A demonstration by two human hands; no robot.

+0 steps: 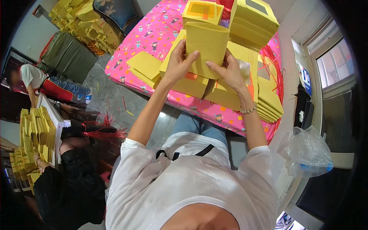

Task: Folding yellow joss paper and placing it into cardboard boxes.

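Both my hands hold up a yellow folded paper piece point(207, 42), shaped like a flat bag or sleeve with a slightly bowed top edge. My left hand point(179, 63) grips its left side with the thumb on the near face. On its lower right side, my right hand point(229, 72) closes the same way, thumb in front. Below it lies a wide yellow paper block point(191, 85) with orange patches, and a dark pointed strip point(208, 89) hangs over its near side. Flat yellow pieces point(143, 65) rest to the left.
A pink patterned cloth point(134, 40) covers the table. Stacks of yellow paper pieces point(255, 25) stand at the back, beside red strings point(274, 69) on the right. A plastic bag point(308, 151) hangs at right. Two people work at a white table point(57, 126) on the left.
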